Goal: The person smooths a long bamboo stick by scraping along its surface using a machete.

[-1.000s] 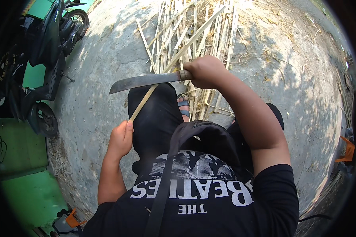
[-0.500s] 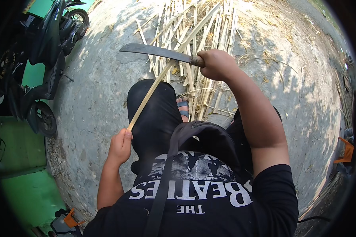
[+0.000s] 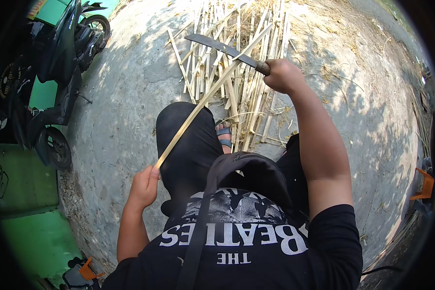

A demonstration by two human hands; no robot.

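Closed around the near end of a long, pale bamboo strip (image 3: 188,121) is my left hand (image 3: 145,185), beside my left knee. The strip slants up and to the right across my thigh and over the pile in front. My right hand (image 3: 284,76) grips the wooden handle of a machete (image 3: 222,47), its arm stretched forward. The dark, slightly curved blade points up and left and crosses the strip near its far part. Whether the edge bites into the strip I cannot tell. Below them lies a pile of split bamboo strips (image 3: 256,108) on the concrete.
A dark motorcycle (image 3: 58,92) stands at the left by a green wall (image 3: 36,237). My sandalled foot (image 3: 224,134) is close to the pile's near end. A black bag (image 3: 256,169) rests on my lap. Orange chair parts (image 3: 424,184) show at the right rim.
The machete and my right hand have moved right and slightly forward along the strip, and the blade now tilts more steeply. My left hand still holds the strip, slightly lower.
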